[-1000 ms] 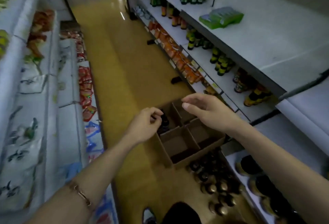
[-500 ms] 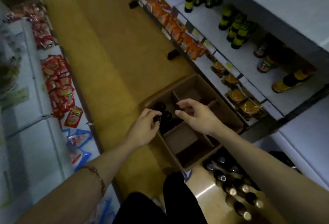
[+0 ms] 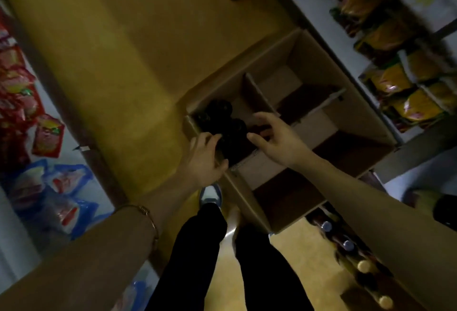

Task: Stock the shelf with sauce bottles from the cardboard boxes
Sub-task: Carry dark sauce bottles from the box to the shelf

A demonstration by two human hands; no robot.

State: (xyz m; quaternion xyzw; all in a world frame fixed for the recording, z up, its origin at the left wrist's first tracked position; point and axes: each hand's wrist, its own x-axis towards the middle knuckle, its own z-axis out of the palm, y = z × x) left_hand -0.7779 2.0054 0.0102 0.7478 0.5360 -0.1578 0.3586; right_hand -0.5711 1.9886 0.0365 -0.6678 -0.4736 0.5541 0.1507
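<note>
An open cardboard box (image 3: 319, 48) with card dividers stands on the floor below me. Its near-left compartment holds a few dark sauce bottles (image 3: 219, 111); the other compartments look bare. My left hand (image 3: 201, 160) curls over the box's near-left corner, fingers closed around the top of one dark bottle (image 3: 233, 143). My right hand (image 3: 277, 139) reaches into the same compartment from the right with fingers spread, just beside the bottles and holding nothing. The picture is dim and blurred.
The shelf (image 3: 385, 11) at right carries orange and yellow pouches (image 3: 408, 105). Red pouches (image 3: 47, 135) and blue pouches (image 3: 66, 182) lie on the left shelf. Several capped bottles (image 3: 347, 245) stand on the floor at lower right. My legs (image 3: 197, 249) are beside the box.
My head has tipped further down and closer to the box. Both hands have gone lower into the near-left compartment, the left staying on a bottle top.
</note>
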